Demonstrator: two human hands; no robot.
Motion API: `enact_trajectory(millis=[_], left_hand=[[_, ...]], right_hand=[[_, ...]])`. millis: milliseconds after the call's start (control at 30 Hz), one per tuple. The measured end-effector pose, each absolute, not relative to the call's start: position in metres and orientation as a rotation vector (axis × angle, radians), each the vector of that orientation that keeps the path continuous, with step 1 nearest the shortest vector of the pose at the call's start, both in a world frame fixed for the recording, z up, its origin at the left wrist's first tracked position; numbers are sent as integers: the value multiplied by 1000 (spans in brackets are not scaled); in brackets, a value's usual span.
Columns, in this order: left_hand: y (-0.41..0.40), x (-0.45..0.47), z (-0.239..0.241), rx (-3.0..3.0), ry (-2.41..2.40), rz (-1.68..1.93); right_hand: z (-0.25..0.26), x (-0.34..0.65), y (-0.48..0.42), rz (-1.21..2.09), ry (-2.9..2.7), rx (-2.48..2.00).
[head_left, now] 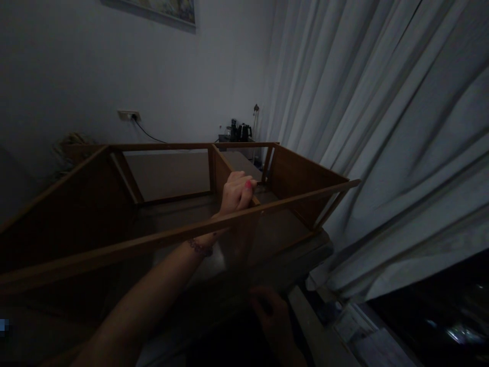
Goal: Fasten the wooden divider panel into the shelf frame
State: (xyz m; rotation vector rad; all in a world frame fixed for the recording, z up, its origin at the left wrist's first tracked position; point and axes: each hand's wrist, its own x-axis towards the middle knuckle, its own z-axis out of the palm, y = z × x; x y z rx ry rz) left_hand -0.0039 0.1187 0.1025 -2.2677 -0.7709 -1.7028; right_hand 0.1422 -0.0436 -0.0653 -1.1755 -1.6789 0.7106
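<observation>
A wooden furniture frame [164,237] with open spaces between its rails fills the middle of the head view. My left hand [237,191], with a pink-painted nail and a bracelet at the wrist, is closed around the top edge of its middle divider [221,165]. The left forearm passes behind the front rail, so part of the wrist is hidden. Low in the view, in deep shadow, my right hand [273,313] hangs below the frame. Its fingers are loosely curved, thumb apart, and nothing shows in them.
A long white curtain [382,127] hangs along the right. By the back wall stand a black kettle [243,132] and a wall socket [129,116] with a plugged-in cord. Papers or boxes [355,326] lie low at right. Dried stalks [71,148] stand at left.
</observation>
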Motion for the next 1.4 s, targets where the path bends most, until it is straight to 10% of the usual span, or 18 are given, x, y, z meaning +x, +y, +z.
enact_trajectory(millis=[800, 1400], left_hand=[[119, -3, 103, -2253, -751, -1704], [121, -4, 100, -2276, -770, -1690]], right_hand=[[-68, 115, -52, 928, -990, -1297], [-86, 152, -40, 617, -1661, -1260]])
